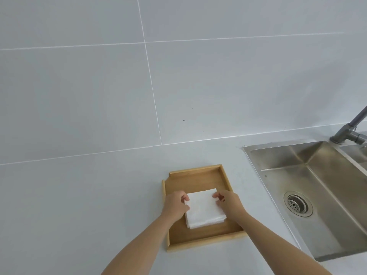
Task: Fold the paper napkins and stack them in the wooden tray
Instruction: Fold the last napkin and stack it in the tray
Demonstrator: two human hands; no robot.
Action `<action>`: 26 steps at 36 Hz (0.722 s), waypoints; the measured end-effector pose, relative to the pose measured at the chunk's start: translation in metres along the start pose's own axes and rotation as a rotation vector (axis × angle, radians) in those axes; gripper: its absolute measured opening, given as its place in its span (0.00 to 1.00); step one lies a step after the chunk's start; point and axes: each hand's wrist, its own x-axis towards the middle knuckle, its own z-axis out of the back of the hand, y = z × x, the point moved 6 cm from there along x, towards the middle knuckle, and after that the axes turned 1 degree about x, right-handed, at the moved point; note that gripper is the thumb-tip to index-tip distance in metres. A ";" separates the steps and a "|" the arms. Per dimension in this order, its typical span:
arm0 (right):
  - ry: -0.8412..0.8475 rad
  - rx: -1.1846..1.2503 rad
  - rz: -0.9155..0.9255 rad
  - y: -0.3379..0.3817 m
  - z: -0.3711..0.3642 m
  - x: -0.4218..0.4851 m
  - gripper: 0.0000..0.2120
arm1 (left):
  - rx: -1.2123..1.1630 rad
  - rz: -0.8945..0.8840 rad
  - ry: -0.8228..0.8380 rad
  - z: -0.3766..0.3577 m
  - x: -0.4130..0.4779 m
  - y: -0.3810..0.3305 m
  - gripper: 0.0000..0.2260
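We look down on a pale grey tabletop (79, 205) that meets a wall (79, 86) of large grey tiles with white grout lines. To the right a steel sink (317, 175) is set into the surface, with a drain (297, 203) in its floor and a grey tap (351, 130) at its far corner. A shallow wooden tray (198, 234) lies in front of us, just left of the sink. Inside it rests a stack of folded white napkins (202, 210). Our left hand (175, 205) pinches the left edge of the stack with curled fingers, and our right hand (228, 202) pinches the right edge in the same way, the two hands apart with the napkins between them.
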 end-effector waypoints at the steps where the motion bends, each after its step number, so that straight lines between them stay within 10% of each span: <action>1: 0.012 -0.034 0.005 -0.004 0.001 0.002 0.15 | 0.020 0.000 0.002 -0.006 0.001 -0.002 0.11; 18: 0.185 -0.617 0.077 -0.024 0.003 0.007 0.11 | 0.700 -0.163 0.050 -0.043 0.001 -0.013 0.18; 26: 0.145 -0.693 0.142 0.003 0.030 0.003 0.33 | 0.900 -0.299 -0.182 0.001 0.007 -0.031 0.23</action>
